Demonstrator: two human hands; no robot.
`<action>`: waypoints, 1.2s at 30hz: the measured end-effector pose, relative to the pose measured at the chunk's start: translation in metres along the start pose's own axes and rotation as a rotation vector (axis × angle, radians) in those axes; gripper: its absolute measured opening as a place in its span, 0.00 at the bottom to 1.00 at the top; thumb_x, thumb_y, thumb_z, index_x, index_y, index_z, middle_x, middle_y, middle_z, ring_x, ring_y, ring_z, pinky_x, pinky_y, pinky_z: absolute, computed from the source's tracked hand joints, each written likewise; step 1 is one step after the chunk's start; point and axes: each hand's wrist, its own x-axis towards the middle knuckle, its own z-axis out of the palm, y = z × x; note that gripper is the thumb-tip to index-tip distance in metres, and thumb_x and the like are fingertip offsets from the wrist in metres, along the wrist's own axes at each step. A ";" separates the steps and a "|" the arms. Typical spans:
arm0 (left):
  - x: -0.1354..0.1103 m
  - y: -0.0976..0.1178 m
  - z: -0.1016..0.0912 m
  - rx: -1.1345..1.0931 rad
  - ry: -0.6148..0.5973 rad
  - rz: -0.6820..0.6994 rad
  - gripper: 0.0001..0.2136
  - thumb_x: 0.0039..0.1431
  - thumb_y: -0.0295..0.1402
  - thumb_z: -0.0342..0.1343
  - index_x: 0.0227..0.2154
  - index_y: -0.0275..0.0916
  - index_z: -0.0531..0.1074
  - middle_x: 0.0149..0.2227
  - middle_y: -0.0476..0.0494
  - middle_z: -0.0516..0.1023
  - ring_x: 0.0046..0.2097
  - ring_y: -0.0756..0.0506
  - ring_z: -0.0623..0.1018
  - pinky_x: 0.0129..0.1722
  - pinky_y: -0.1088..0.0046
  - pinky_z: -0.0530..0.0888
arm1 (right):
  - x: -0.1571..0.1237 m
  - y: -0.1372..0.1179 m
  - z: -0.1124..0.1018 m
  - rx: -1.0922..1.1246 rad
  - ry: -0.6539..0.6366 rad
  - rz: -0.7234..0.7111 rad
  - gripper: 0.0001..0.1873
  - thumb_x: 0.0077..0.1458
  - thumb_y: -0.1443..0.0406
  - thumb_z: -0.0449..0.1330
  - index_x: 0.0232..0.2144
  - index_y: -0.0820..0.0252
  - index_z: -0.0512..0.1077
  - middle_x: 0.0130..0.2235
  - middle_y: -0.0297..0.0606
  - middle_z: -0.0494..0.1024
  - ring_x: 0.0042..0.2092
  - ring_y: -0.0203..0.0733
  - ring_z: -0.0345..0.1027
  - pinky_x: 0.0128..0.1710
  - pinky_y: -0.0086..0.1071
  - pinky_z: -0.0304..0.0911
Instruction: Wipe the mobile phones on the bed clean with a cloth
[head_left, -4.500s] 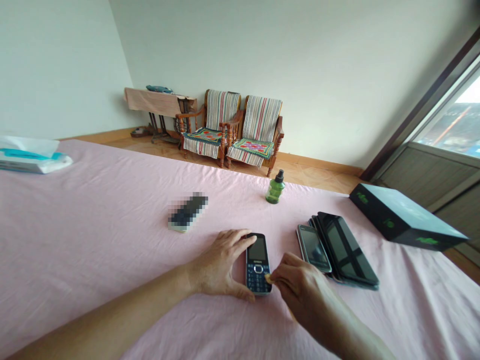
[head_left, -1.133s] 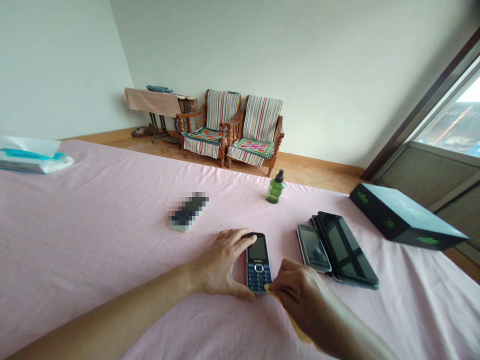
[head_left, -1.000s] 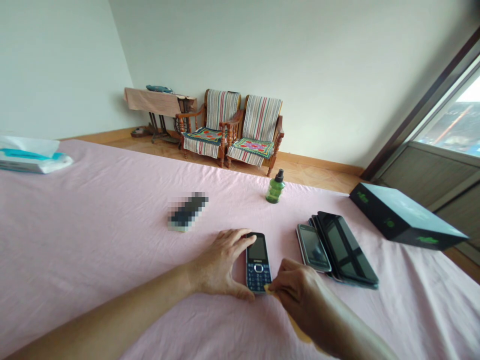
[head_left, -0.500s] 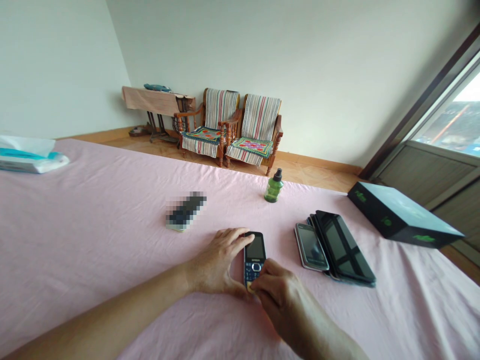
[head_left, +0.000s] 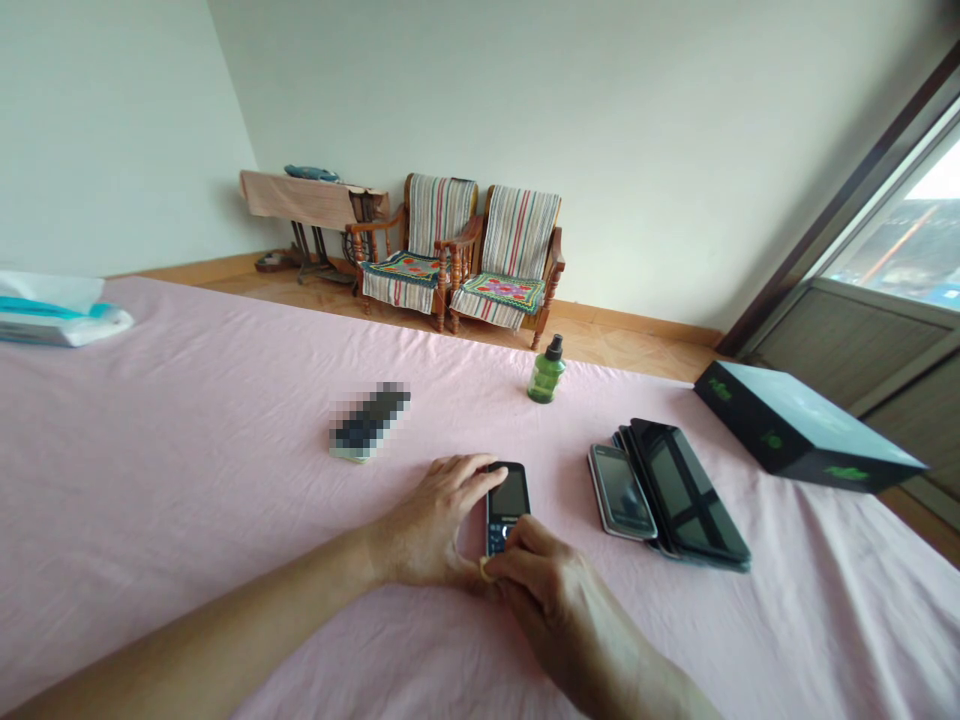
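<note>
A dark keypad mobile phone [head_left: 510, 492] lies face up on the pink cloth [head_left: 225, 430]. My left hand [head_left: 435, 520] holds it from the left, fingers at its top edge and thumb near its bottom end. Over the lower keypad is my right hand [head_left: 551, 580], its fingers pinched on a small yellowish piece [head_left: 486, 569]. Most of that piece is hidden by the fingers, so its kind cannot be told. The right fingers also cover the lower keys.
Right of the hands, a silver-edged phone [head_left: 622, 490] lies against stacked dark tablet-like devices [head_left: 690, 495]. Beyond are a green spray bottle [head_left: 547, 375] and a black box [head_left: 802, 425]. A pixelated phone-like object [head_left: 370, 420] and a tissue pack [head_left: 64, 315] lie left.
My right hand has slid slightly left and up across the keypad, with the yellowish piece now at the phone's lower left edge. My left hand stays on the phone.
</note>
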 end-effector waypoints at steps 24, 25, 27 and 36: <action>-0.001 -0.002 -0.002 -0.041 0.003 -0.005 0.44 0.42 0.54 0.65 0.60 0.40 0.59 0.60 0.34 0.60 0.60 0.32 0.62 0.58 0.52 0.60 | -0.005 0.008 0.001 0.058 0.012 0.002 0.15 0.57 0.77 0.53 0.30 0.58 0.76 0.34 0.35 0.69 0.33 0.33 0.66 0.32 0.26 0.57; -0.001 -0.002 -0.002 -0.039 0.005 -0.005 0.44 0.41 0.54 0.65 0.60 0.41 0.59 0.60 0.35 0.60 0.60 0.32 0.62 0.58 0.52 0.60 | -0.005 0.008 -0.001 0.054 0.011 0.004 0.15 0.57 0.78 0.53 0.29 0.59 0.75 0.34 0.34 0.69 0.33 0.33 0.66 0.31 0.26 0.57; -0.001 -0.002 -0.001 -0.037 0.017 -0.005 0.44 0.41 0.54 0.65 0.60 0.42 0.58 0.61 0.36 0.60 0.60 0.32 0.62 0.58 0.52 0.60 | -0.006 0.008 -0.006 0.052 0.011 0.004 0.15 0.56 0.78 0.53 0.26 0.60 0.74 0.33 0.34 0.69 0.34 0.32 0.66 0.31 0.25 0.56; -0.001 0.000 -0.002 -0.005 0.018 0.006 0.45 0.40 0.56 0.65 0.60 0.42 0.59 0.61 0.35 0.60 0.59 0.31 0.62 0.58 0.52 0.59 | -0.005 0.009 -0.016 0.001 0.002 0.021 0.15 0.54 0.79 0.54 0.21 0.62 0.71 0.30 0.32 0.68 0.32 0.31 0.65 0.30 0.25 0.54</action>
